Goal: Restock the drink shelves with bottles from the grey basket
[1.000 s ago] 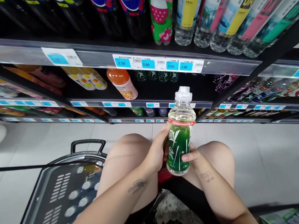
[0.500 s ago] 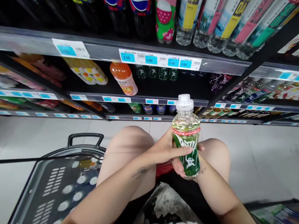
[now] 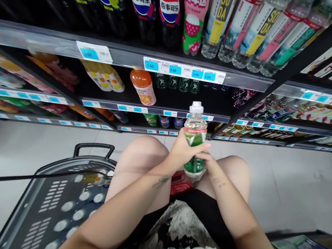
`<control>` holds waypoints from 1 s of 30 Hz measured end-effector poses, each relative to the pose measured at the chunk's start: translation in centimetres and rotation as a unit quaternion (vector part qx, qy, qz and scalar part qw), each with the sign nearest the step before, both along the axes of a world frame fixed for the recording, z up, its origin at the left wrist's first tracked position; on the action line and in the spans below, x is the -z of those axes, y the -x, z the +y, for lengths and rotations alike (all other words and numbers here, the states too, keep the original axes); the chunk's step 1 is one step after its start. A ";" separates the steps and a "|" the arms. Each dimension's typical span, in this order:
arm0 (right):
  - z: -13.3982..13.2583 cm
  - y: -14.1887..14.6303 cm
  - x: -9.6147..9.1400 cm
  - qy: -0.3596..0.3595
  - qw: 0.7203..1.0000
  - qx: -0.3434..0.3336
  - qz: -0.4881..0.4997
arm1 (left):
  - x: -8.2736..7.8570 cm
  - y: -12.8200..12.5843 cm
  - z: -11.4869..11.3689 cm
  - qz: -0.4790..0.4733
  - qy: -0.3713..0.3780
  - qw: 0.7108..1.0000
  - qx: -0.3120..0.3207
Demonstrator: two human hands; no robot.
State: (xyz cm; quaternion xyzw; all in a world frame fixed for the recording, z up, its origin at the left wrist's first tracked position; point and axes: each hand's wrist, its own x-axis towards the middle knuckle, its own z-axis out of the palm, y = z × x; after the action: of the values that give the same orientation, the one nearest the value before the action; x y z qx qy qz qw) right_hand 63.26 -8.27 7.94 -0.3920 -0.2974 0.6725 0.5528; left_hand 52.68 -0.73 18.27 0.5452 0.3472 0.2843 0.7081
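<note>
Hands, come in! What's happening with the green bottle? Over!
Left hand, right hand: both on green bottle. White cap on. Nothing seen in the way.

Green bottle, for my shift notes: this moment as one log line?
green bottle: held, white cap on | left hand: gripping | right hand: touching

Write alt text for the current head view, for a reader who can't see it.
A person's left hand grips a white-capped, green-labelled bottle, with the right hand at its lower side. In front stand store shelves lined with drinks; at the left, a dark basket holds white-capped bottles.
</note>
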 end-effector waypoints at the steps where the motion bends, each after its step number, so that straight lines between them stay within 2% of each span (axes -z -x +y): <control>1: 0.2 0.2 -0.4 0.010 0.989 0.080 -0.125 | 0.5 -0.1 0.4 -0.012 0.008 0.999 -0.034; 3: 0.7 1.1 -1.0 -0.009 0.928 0.174 -0.329 | 1.4 0.0 1.0 -0.031 0.054 0.995 -0.079; 5: 1.0 2.1 -1.5 -0.014 0.878 0.192 -0.439 | 1.7 0.3 1.4 -0.035 0.090 0.990 -0.105; 7: 0.9 2.4 -2.2 -0.041 0.867 0.178 -0.464 | 1.5 0.7 1.6 -0.042 0.088 0.987 -0.124; 9: 0.5 1.8 -2.9 -0.091 0.886 0.149 -0.430 | 1.0 1.2 1.6 -0.078 0.077 0.986 -0.123; 11: 0.1 0.6 -3.5 -0.126 0.925 0.114 -0.341 | 0.4 1.7 1.5 -0.134 0.082 0.984 -0.088; 13: -0.1 -0.5 -3.6 -0.124 0.963 0.075 -0.227 | 0.0 1.9 1.4 -0.170 0.098 0.980 -0.041; 15: -0.2 -1.1 -3.3 -0.098 0.983 0.016 -0.152 | -0.3 2.0 1.2 -0.170 0.099 0.980 -0.009; 18: -0.1 -1.2 -2.3 -0.060 0.987 -0.034 -0.143 | -0.3 1.7 0.6 -0.149 0.058 0.987 0.000; 21: -0.2 -1.0 -1.4 -0.034 0.989 -0.004 -0.141 | 0.0 1.5 0.1 -0.140 0.022 0.990 -0.001; 24: -0.6 -1.4 -1.2 -0.007 0.996 0.010 -0.092 | 0.1 1.5 -0.4 -0.143 0.031 0.989 0.030; 27: -1.1 -2.2 -1.2 0.019 0.999 -0.036 -0.031 | 0.1 1.7 -0.8 -0.140 0.046 0.985 0.084; 30: -1.5 -2.8 -1.1 0.032 0.995 -0.094 -0.002 | 0.4 2.0 -0.9 -0.132 0.022 0.983 0.122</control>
State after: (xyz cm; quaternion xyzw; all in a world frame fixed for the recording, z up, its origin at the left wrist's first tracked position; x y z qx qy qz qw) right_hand 66.08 -9.79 9.01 -0.3817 -0.3123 0.7297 0.4736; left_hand 50.70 -1.59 17.91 0.5252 0.1875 0.2574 0.7891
